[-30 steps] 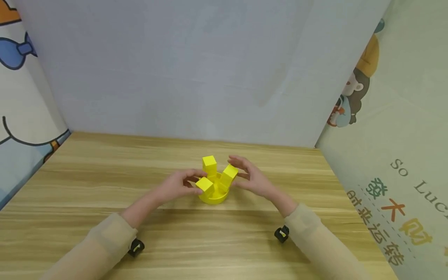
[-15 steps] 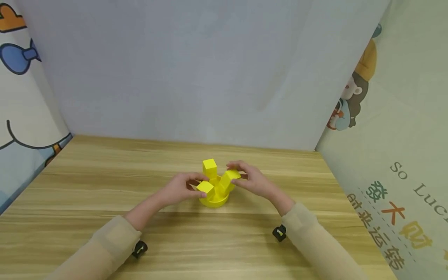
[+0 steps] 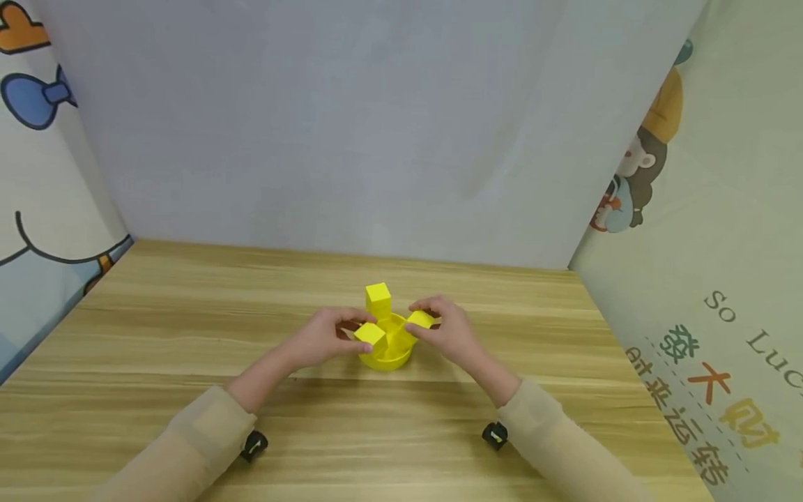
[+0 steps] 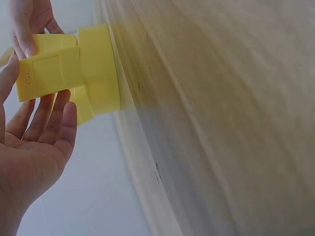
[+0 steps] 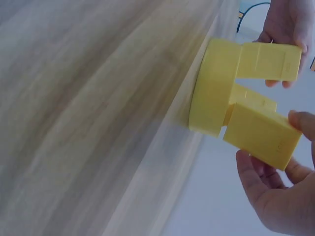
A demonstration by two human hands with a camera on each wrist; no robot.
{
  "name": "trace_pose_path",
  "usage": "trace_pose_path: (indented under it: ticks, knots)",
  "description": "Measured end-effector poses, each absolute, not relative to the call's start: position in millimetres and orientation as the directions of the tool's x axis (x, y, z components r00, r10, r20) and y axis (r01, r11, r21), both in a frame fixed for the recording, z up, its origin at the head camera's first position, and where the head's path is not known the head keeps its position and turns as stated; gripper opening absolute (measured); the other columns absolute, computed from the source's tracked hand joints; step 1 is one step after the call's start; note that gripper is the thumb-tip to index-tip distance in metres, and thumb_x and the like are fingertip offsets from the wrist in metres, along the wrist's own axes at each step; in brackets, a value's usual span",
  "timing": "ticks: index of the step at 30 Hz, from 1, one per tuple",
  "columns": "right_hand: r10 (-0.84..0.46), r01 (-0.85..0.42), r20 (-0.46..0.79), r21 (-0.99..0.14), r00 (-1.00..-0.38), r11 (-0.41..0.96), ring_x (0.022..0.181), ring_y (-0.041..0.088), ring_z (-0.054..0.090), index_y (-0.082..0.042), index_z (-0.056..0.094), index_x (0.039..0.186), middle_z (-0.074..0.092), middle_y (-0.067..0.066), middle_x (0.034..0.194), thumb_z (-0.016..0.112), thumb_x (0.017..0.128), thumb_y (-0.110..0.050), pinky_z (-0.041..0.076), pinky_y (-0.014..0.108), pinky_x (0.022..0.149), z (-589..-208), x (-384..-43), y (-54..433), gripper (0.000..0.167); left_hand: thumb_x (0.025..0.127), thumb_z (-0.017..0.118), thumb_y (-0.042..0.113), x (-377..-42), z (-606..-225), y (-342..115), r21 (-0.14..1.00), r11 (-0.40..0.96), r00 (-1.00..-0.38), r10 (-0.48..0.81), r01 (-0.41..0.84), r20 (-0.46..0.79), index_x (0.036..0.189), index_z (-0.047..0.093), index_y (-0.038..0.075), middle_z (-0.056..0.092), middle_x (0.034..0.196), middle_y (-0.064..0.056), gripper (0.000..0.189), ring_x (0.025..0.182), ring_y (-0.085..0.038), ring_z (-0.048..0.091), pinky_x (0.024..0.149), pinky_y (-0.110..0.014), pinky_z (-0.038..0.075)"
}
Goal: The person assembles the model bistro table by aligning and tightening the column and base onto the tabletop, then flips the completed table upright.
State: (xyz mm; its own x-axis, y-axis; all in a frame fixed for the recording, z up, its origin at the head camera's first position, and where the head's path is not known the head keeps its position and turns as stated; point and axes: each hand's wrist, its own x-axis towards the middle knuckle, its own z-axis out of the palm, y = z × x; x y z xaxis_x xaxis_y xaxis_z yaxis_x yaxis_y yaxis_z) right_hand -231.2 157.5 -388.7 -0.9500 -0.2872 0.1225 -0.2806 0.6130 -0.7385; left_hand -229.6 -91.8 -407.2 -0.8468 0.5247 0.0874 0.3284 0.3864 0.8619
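Observation:
A round, shallow yellow base (image 3: 387,363) stands on the table, with three rectangular yellow blocks rising from its edge. My left hand (image 3: 320,339) holds the left block (image 3: 370,337) between thumb and fingers; in the left wrist view that block (image 4: 49,73) bears small embossed digits. On the other side my right hand (image 3: 456,336) pinches the right block (image 3: 420,319). The right wrist view has this block (image 5: 263,135) leaning outward, a narrow gap showing beside the base's rim. Untouched, the back block (image 3: 378,298) stands upright.
The wood-grain table (image 3: 376,432) runs back to a pale grey cloth wall (image 3: 351,139). Printed cloths hang at left (image 3: 37,167) and right (image 3: 684,279). Small black devices sit below the left cuff (image 3: 254,446) and the right cuff (image 3: 495,436).
My right hand has closed in on the right block and taken hold of it; the block now leans further outward. The left hand has closed its thumb onto the left block.

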Motion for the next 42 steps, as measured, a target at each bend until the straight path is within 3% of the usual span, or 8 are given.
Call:
trace_pose_path:
  ticks: [3,7,14,18,22,32,38,42]
  knots:
    - [-0.258,-0.259,0.116,-0.724,-0.959,0.639,0.102,0.026,0.055,-0.006,0.065,0.113,0.058,0.008,0.112,0.073,0.084,-0.026,0.054,0.037,0.082,-388,-229,155,0.036,0.081,0.075,0.029,-229,-408,-91,0.859,0.388,-0.846,0.525,0.335,0.093,0.123,0.061,0.008,0.062,0.123,-0.009,0.049,0.106,-0.023,0.060,0.083,-0.035,0.054]
    - [-0.338,-0.303,0.096,-0.711,-0.936,0.634,0.108,0.028,0.053,-0.010,0.059,0.122,0.055,0.010,0.125,0.068,0.087,-0.029,0.052,0.040,0.087,-386,-232,161,0.041,0.081,0.075,0.027,-229,-407,-91,0.862,0.372,-0.840,0.531,0.345,0.107,0.122,0.061,0.006,0.062,0.123,-0.010,0.048,0.106,-0.024,0.060,0.082,-0.035,0.054]
    - [-0.665,-0.573,0.179,-0.692,-0.725,0.439,0.130,0.029,0.042,-0.007,0.046,0.136,0.045,0.009,0.142,0.056,0.086,-0.001,0.038,0.050,0.104,-380,-244,185,0.052,0.082,0.074,0.027,-228,-407,-90,0.868,0.372,-0.844,0.529,0.328,0.092,0.122,0.061,0.005,0.062,0.122,-0.012,0.047,0.106,-0.026,0.060,0.083,-0.036,0.054]
    - [-0.723,-0.610,0.145,-0.660,-0.675,0.438,0.129,0.027,0.044,-0.007,0.045,0.139,0.046,0.009,0.142,0.053,0.092,-0.002,0.042,0.045,0.102,-380,-248,191,0.048,0.082,0.074,0.026,-228,-406,-90,0.870,0.375,-0.845,0.527,0.321,0.085,0.122,0.061,0.006,0.062,0.123,-0.011,0.047,0.107,-0.025,0.060,0.083,-0.036,0.053]
    - [-0.706,-0.574,0.102,-0.669,-0.701,0.473,0.120,0.025,0.052,-0.007,0.048,0.137,0.051,0.010,0.137,0.055,0.095,-0.010,0.047,0.039,0.096,-382,-247,190,0.042,0.082,0.074,0.026,-228,-407,-90,0.868,0.374,-0.845,0.527,0.326,0.090,0.122,0.061,0.006,0.062,0.122,-0.011,0.046,0.106,-0.025,0.059,0.082,-0.036,0.053]
    - [-0.500,-0.490,0.181,-0.632,-0.847,0.601,0.097,0.021,0.060,-0.010,0.065,0.116,0.064,0.002,0.109,0.075,0.081,-0.019,0.052,0.034,0.084,-388,-236,175,0.037,0.081,0.075,0.029,-228,-406,-90,0.864,0.391,-0.852,0.517,0.317,0.078,0.122,0.061,0.009,0.062,0.123,-0.008,0.048,0.106,-0.022,0.059,0.083,-0.035,0.053]
    - [-0.380,-0.421,0.212,-0.642,-0.901,0.640,0.090,0.022,0.058,-0.008,0.066,0.100,0.067,0.002,0.103,0.080,0.076,-0.020,0.052,0.030,0.076,-389,-230,163,0.031,0.081,0.075,0.030,-228,-407,-91,0.857,0.405,-0.853,0.516,0.318,0.072,0.123,0.061,0.010,0.062,0.123,-0.007,0.049,0.106,-0.021,0.059,0.083,-0.034,0.053]
    - [-0.371,-0.403,0.198,-0.660,-0.907,0.634,0.094,0.027,0.059,-0.008,0.064,0.101,0.066,0.003,0.105,0.080,0.076,-0.021,0.052,0.032,0.077,-390,-231,160,0.033,0.081,0.075,0.030,-228,-407,-90,0.858,0.404,-0.852,0.519,0.319,0.072,0.123,0.061,0.009,0.062,0.123,-0.007,0.048,0.106,-0.022,0.059,0.083,-0.035,0.053]
